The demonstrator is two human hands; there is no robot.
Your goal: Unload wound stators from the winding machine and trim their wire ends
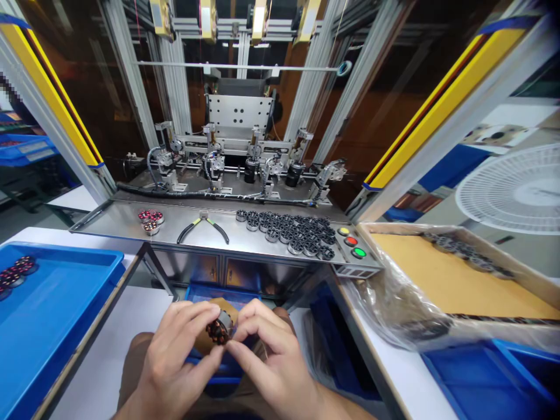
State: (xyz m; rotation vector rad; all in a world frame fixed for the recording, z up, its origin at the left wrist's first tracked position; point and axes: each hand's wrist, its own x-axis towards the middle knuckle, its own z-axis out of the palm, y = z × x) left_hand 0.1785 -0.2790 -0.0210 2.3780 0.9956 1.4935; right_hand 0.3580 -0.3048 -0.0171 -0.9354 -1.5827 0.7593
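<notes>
Copper-wound stator [220, 329], held at lower centre of the frame between both hands. Left hand [175, 356]: thumb and fingertips closed on the part's left side. Right hand [266, 356]: thumb and forefinger pinched on its right edge; the two hands nearly touch around it. The part sits above a blue bin [219, 294] seen partly behind the fingers.

Middle of the frame: a steel shelf [175, 224] carrying a cluster of dark unwound stators [289, 230] at right centre, a pair of pliers [202, 227] with green-and-black handles at centre, and a small group of wound stators [150, 220] at left. At the shelf's right end, yellow, red and green push buttons [350, 241] in a diagonal row.

Upper centre: the winding machine [240, 151] with several heads in a row. Left edge: a blue tray [52, 315] holding more wound parts in its far corner. Right: a cardboard box [455, 280] lined with clear plastic, a few dark parts lying in it. Far right: a white fan guard [511, 189].
</notes>
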